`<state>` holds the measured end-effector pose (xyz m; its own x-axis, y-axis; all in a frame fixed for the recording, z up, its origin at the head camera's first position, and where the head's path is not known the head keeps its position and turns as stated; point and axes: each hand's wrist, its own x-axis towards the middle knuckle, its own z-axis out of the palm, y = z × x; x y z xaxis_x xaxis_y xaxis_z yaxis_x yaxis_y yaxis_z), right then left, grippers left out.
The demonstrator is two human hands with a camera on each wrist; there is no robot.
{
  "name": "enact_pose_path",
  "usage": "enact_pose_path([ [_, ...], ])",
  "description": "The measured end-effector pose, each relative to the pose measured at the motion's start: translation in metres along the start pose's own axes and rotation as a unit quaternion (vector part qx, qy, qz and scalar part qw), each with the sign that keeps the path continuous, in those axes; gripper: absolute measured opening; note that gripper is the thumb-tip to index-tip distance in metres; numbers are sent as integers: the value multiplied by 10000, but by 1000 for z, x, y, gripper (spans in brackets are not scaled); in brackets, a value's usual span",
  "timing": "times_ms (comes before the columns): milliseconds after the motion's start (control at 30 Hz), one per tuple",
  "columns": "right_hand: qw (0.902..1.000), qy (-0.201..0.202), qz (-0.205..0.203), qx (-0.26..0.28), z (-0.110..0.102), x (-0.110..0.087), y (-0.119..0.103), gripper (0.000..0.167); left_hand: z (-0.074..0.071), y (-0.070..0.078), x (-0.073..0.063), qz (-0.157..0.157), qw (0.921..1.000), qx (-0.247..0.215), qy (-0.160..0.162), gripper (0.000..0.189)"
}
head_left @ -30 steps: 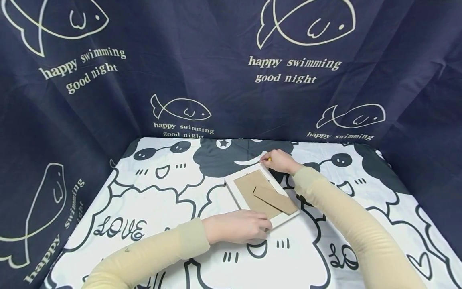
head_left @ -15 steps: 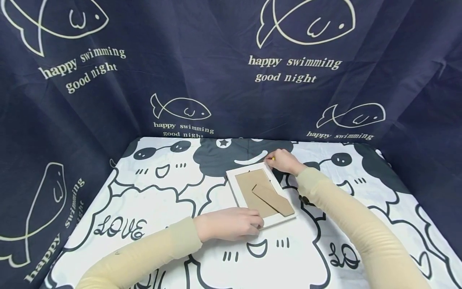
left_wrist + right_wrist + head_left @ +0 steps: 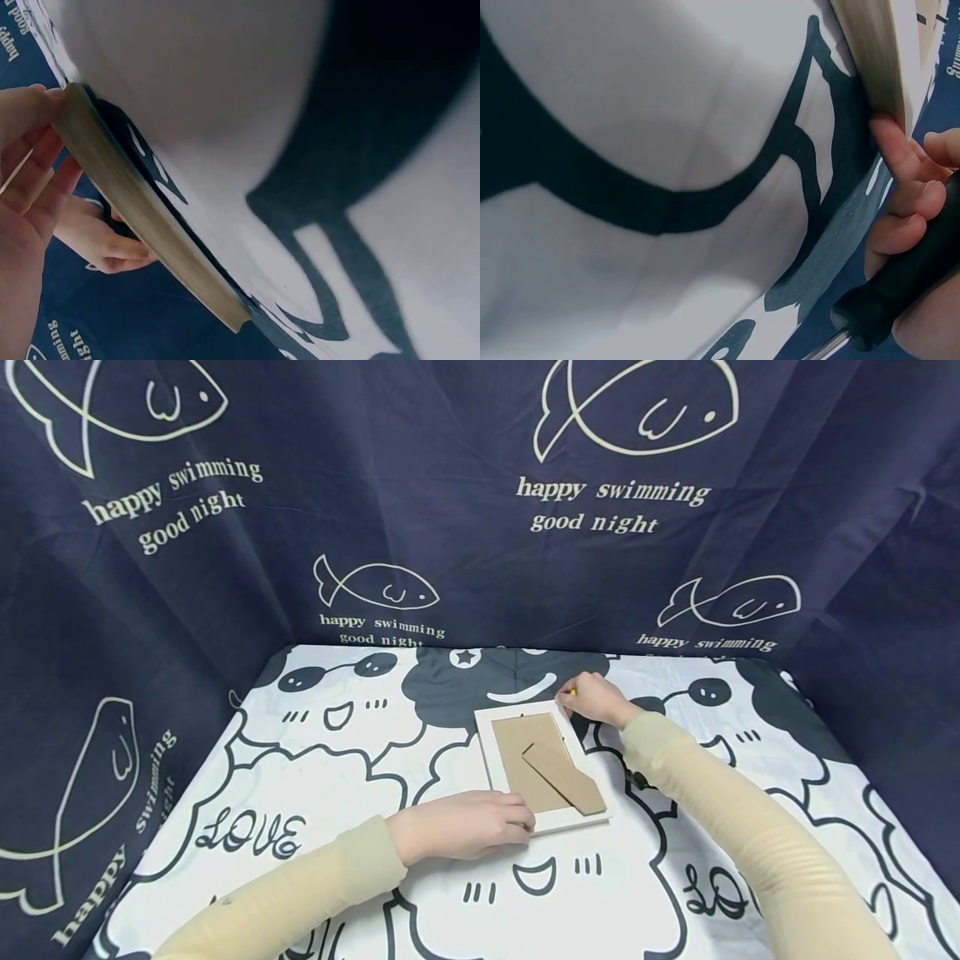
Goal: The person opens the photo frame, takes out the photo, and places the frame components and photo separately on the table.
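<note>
A white picture frame [image 3: 489,760] lies back side up on the patterned cloth, its brown backing board [image 3: 525,752] and slanted stand leg [image 3: 562,777] showing. My left hand [image 3: 472,824] holds the near left corner; in the left wrist view its thumb and fingers grip the frame's pale wooden edge [image 3: 150,210]. At the far right corner is my right hand [image 3: 596,697]. In the right wrist view that hand curls round a black-handled screwdriver [image 3: 922,262] with a metal shaft, while one fingertip touches the frame's corner. A small yellow spot shows at this hand in the head view.
A white cloth [image 3: 322,793] with black cartoon sheep and lettering covers the table. Dark blue curtains [image 3: 480,510] with fish drawings hang behind and along both sides. Small dark tabs stick up along the frame's inner edge.
The frame has turned clockwise on the cloth. Its far end has shifted right with my right hand, and its near end left with my left hand. Both hands keep their hold.
</note>
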<state>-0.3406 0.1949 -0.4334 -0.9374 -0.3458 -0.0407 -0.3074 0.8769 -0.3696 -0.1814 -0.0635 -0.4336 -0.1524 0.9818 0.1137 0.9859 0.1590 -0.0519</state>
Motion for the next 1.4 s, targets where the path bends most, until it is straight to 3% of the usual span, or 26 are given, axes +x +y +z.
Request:
enact_pose_path([
  [567,9997,-52,229,72,-6,-12,-3,23,-1,-8,-15,-333,9989,-306,143,19],
  [1400,9961,-308,472,674,-1,-21,-7,29,-1,-13,-35,-429,9988,-216,-95,40],
])
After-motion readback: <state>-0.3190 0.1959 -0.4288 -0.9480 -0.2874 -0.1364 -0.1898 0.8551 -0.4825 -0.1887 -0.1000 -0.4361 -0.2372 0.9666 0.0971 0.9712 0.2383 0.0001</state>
